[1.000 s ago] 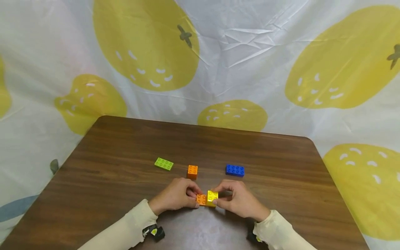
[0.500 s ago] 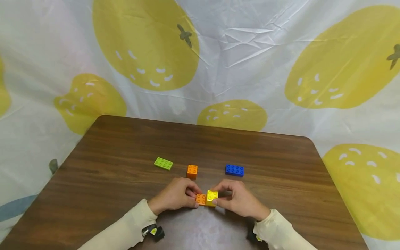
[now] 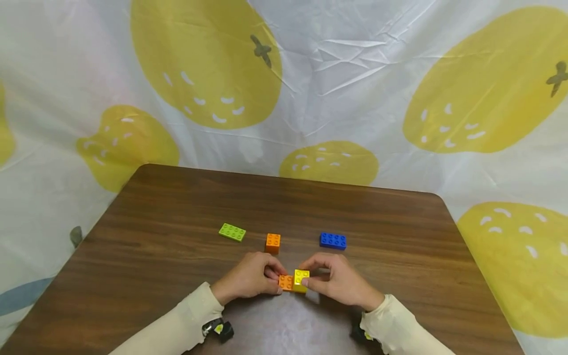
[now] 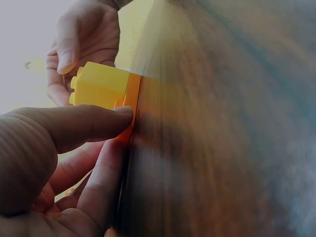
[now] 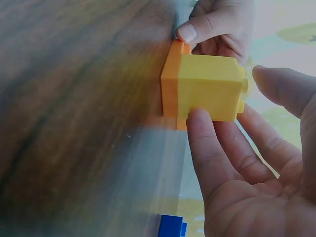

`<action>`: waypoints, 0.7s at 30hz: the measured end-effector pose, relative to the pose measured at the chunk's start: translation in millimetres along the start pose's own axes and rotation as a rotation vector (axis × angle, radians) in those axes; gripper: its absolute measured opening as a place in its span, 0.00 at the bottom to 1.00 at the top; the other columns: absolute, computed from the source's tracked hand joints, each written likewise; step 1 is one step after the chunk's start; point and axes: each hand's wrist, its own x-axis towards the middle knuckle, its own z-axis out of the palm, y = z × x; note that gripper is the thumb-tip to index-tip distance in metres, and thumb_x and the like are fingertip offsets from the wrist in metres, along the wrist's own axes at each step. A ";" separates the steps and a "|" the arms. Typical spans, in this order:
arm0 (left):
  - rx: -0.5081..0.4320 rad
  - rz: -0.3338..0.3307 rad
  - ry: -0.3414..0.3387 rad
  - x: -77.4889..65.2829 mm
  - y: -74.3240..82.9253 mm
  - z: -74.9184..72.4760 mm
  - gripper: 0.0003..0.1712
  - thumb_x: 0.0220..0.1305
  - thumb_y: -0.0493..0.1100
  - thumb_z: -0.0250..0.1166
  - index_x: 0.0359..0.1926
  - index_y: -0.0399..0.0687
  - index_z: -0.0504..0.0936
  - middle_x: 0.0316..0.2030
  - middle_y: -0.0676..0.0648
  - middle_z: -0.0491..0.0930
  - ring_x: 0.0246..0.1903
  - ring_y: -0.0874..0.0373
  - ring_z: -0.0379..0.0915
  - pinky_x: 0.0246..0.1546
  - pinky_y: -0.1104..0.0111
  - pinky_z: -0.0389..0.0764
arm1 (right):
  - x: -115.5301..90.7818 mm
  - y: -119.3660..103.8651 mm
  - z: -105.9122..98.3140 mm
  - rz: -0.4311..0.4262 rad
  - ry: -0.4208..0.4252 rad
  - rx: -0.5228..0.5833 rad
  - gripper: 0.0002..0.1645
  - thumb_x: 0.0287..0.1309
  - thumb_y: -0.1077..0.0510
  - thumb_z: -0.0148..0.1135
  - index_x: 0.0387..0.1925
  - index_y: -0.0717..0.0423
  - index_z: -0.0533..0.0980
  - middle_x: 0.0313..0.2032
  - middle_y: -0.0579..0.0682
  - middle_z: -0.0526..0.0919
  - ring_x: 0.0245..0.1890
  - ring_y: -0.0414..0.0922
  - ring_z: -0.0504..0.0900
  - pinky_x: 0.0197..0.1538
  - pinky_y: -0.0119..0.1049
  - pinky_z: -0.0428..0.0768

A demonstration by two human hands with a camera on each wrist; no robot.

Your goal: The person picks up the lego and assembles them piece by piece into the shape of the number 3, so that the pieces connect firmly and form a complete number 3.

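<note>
A thin orange toy building plate (image 3: 286,282) lies flat on the table, and a yellow building brick (image 3: 301,278) sits on its right half. My left hand (image 3: 251,277) pinches the orange plate's left end, thumb on the near side and fingers behind. Beside the yellow brick is my right hand (image 3: 339,281); in the right wrist view its thumb stands off the brick's studs, while a fingertip rests at the side of the yellow brick (image 5: 210,86). The orange plate (image 5: 170,81) shows as a thin layer under the brick in that view.
Behind the hands, a taller orange brick (image 3: 273,243) stands on the brown wooden table (image 3: 177,212). A flat green plate (image 3: 232,232) lies to its left and a blue brick (image 3: 333,240) to its right. A fruit-patterned cloth (image 3: 337,98) hangs beyond the table's far edge.
My right thumb has shifted slightly and come away from the yellow brick, loosening the hand's hold. My left hand and the other bricks stay in place.
</note>
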 end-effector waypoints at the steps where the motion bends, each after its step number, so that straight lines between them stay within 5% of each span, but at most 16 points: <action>1: -0.003 0.000 -0.003 0.1 -0.1 0.3 0.17 0.51 0.40 0.83 0.44 0.48 0.92 0.36 0.55 0.88 0.35 0.65 0.82 0.37 0.73 0.85 | 0.0 0.2 -0.8 -0.001 0.003 -0.001 0.13 0.65 0.58 0.74 0.51 0.52 0.85 0.49 0.50 0.89 0.50 0.45 0.87 0.52 0.36 0.89; 21: -0.005 -0.005 -0.005 0.8 0.9 0.8 0.17 0.51 0.40 0.84 0.44 0.49 0.92 0.35 0.56 0.87 0.35 0.65 0.82 0.37 0.73 0.85 | 2.2 4.5 -27.1 -0.029 0.201 -0.032 0.18 0.64 0.60 0.74 0.53 0.64 0.83 0.51 0.63 0.89 0.49 0.49 0.90 0.51 0.36 0.89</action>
